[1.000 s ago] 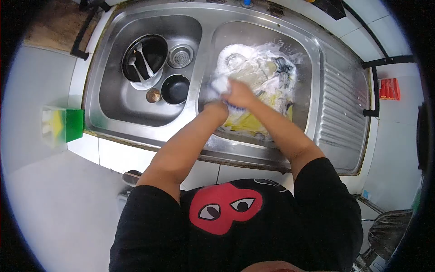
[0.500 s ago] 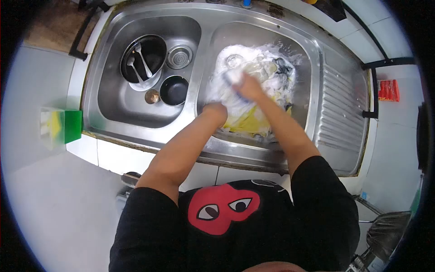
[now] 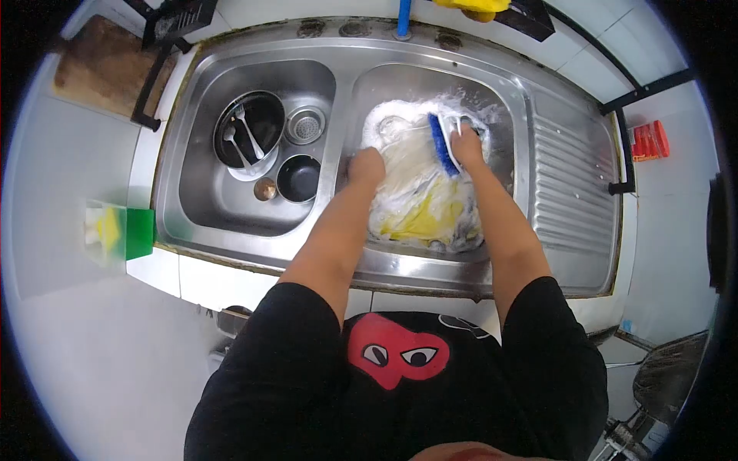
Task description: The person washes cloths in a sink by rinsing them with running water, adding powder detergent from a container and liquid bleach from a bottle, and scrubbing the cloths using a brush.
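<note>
In the right basin lies a soapy wet cloth [image 3: 425, 218], yellow at its near side and pale further up, covered in white foam. My right hand [image 3: 467, 146] grips a scrub brush [image 3: 443, 143] with blue bristles and a white back. The bristles face left, over the right part of the cloth. At the basin's left side, my left hand [image 3: 367, 165] is closed on the cloth's left edge; its fingertips are hidden.
The left basin [image 3: 211, 207] holds a dark pan [image 3: 265, 123] with a fork and a spoon, a small black pot [image 3: 298, 178] and a drain strainer [image 3: 306, 124]. Beyond the basins rises a blue pipe [image 3: 403, 19]. A ridged drainboard [image 3: 573, 184] adjoins on the right.
The brush in my right hand has moved right and turned so its bristles face left. My left hand stays by the basin's left side. The whole view has shifted slightly.
</note>
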Demonstrator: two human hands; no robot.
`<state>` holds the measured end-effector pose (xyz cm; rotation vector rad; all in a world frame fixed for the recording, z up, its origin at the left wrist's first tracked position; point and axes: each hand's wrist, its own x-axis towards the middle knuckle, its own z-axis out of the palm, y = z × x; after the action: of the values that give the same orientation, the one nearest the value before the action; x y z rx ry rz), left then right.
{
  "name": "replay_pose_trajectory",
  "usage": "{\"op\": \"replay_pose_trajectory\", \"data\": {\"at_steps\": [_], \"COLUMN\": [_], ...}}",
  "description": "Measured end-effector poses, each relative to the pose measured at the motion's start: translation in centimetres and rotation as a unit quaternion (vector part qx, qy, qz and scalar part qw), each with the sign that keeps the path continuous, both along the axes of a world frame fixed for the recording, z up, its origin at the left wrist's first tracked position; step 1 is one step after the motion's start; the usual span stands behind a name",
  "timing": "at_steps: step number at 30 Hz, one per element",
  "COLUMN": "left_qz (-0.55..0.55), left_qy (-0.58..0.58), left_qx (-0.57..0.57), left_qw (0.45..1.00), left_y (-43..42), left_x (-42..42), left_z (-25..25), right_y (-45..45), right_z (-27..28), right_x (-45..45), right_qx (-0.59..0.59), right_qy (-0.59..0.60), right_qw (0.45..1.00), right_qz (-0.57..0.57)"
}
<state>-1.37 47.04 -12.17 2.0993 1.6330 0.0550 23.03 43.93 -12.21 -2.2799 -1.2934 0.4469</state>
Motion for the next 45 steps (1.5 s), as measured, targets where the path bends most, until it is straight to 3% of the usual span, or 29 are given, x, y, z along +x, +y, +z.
{"op": "replay_pose_trajectory", "data": {"at_steps": [2, 4, 6, 9, 11, 12, 14, 15, 16, 17, 18, 19, 20, 22, 24, 25, 26, 28, 30, 31, 33, 34, 36, 39, 40, 42, 45], "left_qz": [-0.026, -0.058, -0.047, 0.076, 0.137, 0.094, 0.008, -0.057, -0.106, -0.154, -0.201, -0.246, -0.25, -0.273, -0.305, -0.306, -0.306, -0.31, -0.319, -0.34, -0.384, -0.374, -0.351, -0.374, -0.373, -0.377, -0.382], "left_qy": [-0.001, -0.006, -0.068, -0.248, -0.38, -0.352, -0.288, -0.29, -0.185, -0.079, -0.007, 0.065, 0.068, 0.071, 0.069, 0.072, 0.076, 0.106, 0.158, 0.179, 0.209, 0.198, 0.182, 0.196, 0.183, 0.16, 0.19], "left_qx": [0.054, 0.153, 0.054, 0.008, -0.08, -0.032, 0.064, 0.006, 0.011, 0.014, -0.009, -0.031, -0.029, -0.022, -0.01, -0.023, -0.037, -0.068, -0.111, -0.131, -0.171, -0.171, -0.172, -0.19, -0.185, -0.179, -0.184], "left_qw": [0.998, 0.987, 0.995, 0.966, 0.911, 0.931, 0.955, 0.955, 0.977, 0.985, 0.98, 0.967, 0.965, 0.959, 0.95, 0.949, 0.948, 0.942, 0.928, 0.914, 0.883, 0.89, 0.902, 0.886, 0.89, 0.895, 0.885], "left_y": [0.9, 3.2, 5.7, 6.5, 7.4, 6.9, 4.0, 0.5, -0.5, -1.4, -2.8, -4.1, -5.4, -7.1, -7.9, -8.2, -8.4, -8.7, -9.2, -9.0, -8.7, -8.7, -9.0, -9.0, -8.9, -9.0, -9.0], "left_x": [-0.2, 0.0, 0.1, 0.0, -0.9, -1.3, -2.7, -3.1, -3.3, -3.7, -3.8, -4.0, -4.4, -4.7, -4.4, -4.5, -4.5, -4.5, -4.6, -4.7, -4.3, -4.1, -4.1, -3.9, -3.9, -4.2, -4.0], "left_z": [0.3, 1.7, 5.6, 12.4, 14.5, 14.8, 15.3, 18.3, 15.9, 12.3, 10.1, 8.6, 7.9, 7.1, 6.6, 6.8, 7.4, 8.4, 9.0, 9.2, 9.3, 9.1, 8.8, 7.5, 7.0, 6.4, 7.2], "right_y": [0.8, 1.4, 3.1, 0.9, -0.9, -2.0, -6.2, -7.7, -8.8, -10.0, -10.5, -10.4, -10.2, -8.4, -7.1, -6.1, -6.2, -5.5, -6.9, -6.5, -3.2, -2.5, -1.1, -1.5, -3.0, -6.0, -4.8], "right_z": [0.6, 4.7, 6.3, 16.3, 18.5, 19.3, 21.4, 21.9, 18.9, 19.4, 16.3, 15.1, 14.0, 10.7, 11.6, 7.7, 10.4, 1.8, 1.7, 1.9, 2.1, 0.8, 4.5, 3.0, 5.1, 3.8, 0.8], "right_x": [1.3, 2.2, 4.9, 3.0, 4.0, 4.5, 3.4, 3.0, 4.7, 3.0, 4.2, 3.7, 3.1, 1.7, -3.4, -4.6, -8.3, -11.1, -13.0, -12.6, -8.1, -5.5, -2.2, -5.0, -8.3, -13.1, -11.6], "right_qx": [0.099, 0.168, 0.201, 0.225, 0.245, 0.253, 0.125, 0.058, 0.004, -0.077, -0.096, -0.143, -0.189, -0.162, -0.15, -0.108, -0.143, -0.168, -0.15, -0.167, -0.223, -0.111, -0.158, -0.124, -0.138, -0.127, -0.14], "right_qy": [0.065, 0.176, 0.112, 0.27, 0.299, 0.314, 0.166, 0.089, 0.134, 0.078, 0.043, 0.055, 0.067, 0.049, 0.051, 0.098, 0.161, 0.195, 0.177, 0.085, 0.075, -0.034, -0.028, -0.058, 0.017, 0.056, 0.009], "right_qw": [0.993, 0.97, 0.973, 0.935, 0.922, 0.915, 0.976, 0.99, 0.976, 0.977, 0.967, 0.965, 0.961, 0.974, 0.975, 0.977, 0.964, 0.934, 0.913, 0.931, 0.943, 0.978, 0.98, 0.98, 0.975, 0.939, 0.949], "right_qz": [-0.002, -0.004, 0.003, -0.058, -0.015, 0.005, 0.066, 0.097, 0.174, 0.184, 0.232, 0.212, 0.191, 0.15, 0.153, 0.153, 0.155, 0.247, 0.335, 0.313, 0.236, 0.176, 0.117, 0.145, 0.175, 0.313, 0.281]}}
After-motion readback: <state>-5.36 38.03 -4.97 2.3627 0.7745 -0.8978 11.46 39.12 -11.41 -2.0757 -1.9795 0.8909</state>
